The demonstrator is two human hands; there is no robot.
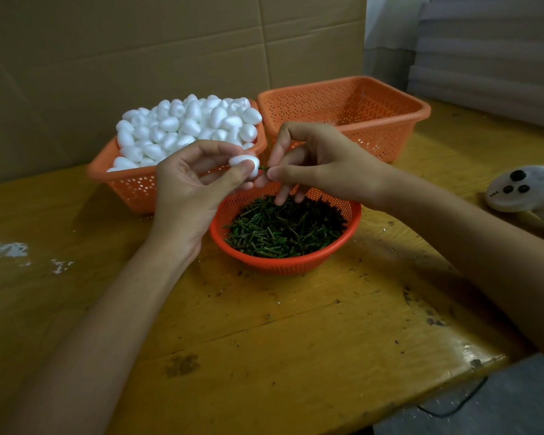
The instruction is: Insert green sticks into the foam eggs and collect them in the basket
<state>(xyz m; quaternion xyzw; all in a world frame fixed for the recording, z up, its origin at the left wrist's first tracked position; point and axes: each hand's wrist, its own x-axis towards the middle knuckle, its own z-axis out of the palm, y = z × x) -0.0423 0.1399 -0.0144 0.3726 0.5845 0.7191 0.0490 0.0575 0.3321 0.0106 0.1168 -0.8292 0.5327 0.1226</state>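
A: Where's the egg?
B: One white egg (245,164) sits in the left hand (195,189). A green stick (263,168) meets its right end, pinched by the right hand (321,161).
A: The rest?
B: Eggs (182,127) heap the orange left basket (132,186). Sticks (283,230) fill the round bowl (296,265) in front. The right basket (390,142) stands just beside.

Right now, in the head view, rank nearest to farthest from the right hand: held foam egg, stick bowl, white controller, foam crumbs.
1. Held foam egg, directly left of the right hand.
2. Stick bowl, just below its fingers.
3. White controller, off to its right.
4. Foam crumbs, far left on the table.
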